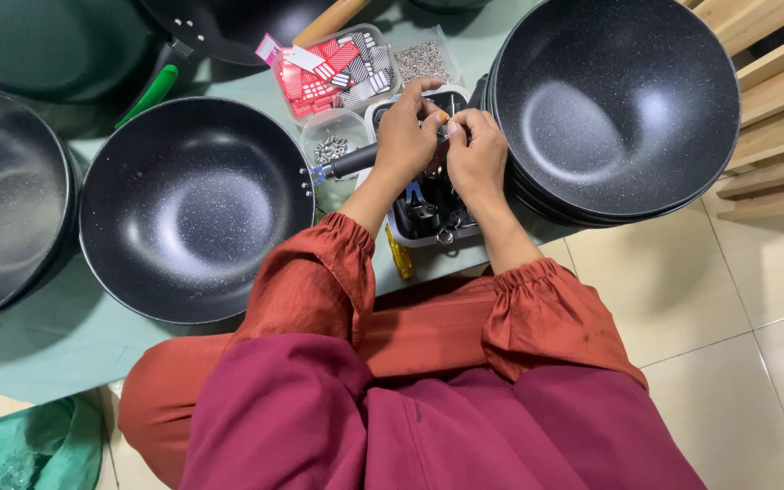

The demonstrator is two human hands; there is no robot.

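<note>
Head view: left hand [404, 136] and right hand [477, 154] meet, pinching a tiny part, too small to tell, over a white tray [428, 238]; round speckled black wok [194, 207] beside.

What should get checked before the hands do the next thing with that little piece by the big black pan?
1. Both hands meet over the parts tray: left hand, right hand. Ok.
2. Small piece pinched between the fingertips: too small to make out. Cannot tell.
3. Black speckled pan sits flat on the green mat, its handle stub pointing towards the hands. Ok.
4. Tub of small metal screws close beside the left hand. Ok.
5. Stack of pans on the right sits level, near the mat's edge. Ok, but watch it.
6. Yellow-handled tool lies below the tray, within reach. Ok.
</note>
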